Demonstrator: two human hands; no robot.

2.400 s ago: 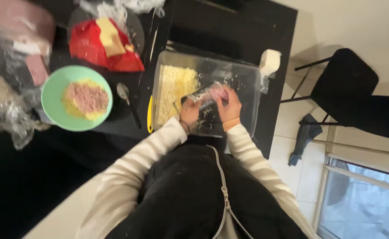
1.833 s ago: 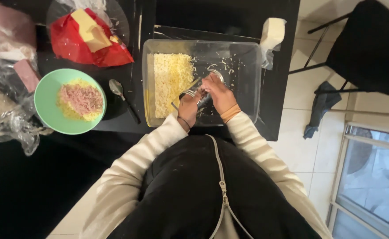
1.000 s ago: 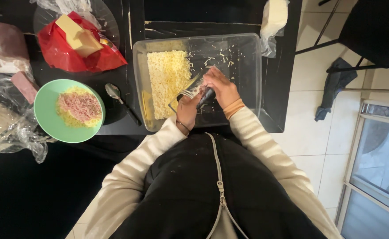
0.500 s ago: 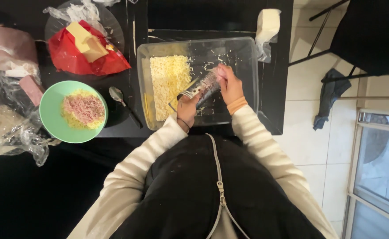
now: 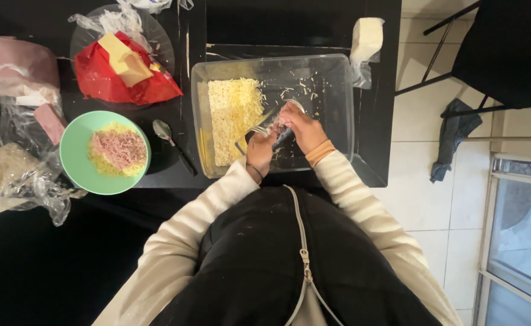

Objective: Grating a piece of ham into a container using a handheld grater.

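Pinching a grater (image 5: 264, 128) in its grip, left hand (image 5: 259, 151) meets right hand (image 5: 300, 128), fingers curled, over clear tub (image 5: 338, 90).

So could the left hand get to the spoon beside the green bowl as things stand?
Probably not right away: the left hand grips the grater inside the clear tray. The spoon lies uncovered past the tray's left wall.

Left hand (image 5: 258, 151) gripping metal grater (image 5: 259, 128), right hand (image 5: 299, 125) pressing on it, over clear tub (image 5: 340, 102) of shredded cheese (image 5: 234, 115)

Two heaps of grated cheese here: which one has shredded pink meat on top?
The heap in the green bowl left of the clear tray; the tray's grated cheese is plain yellow.
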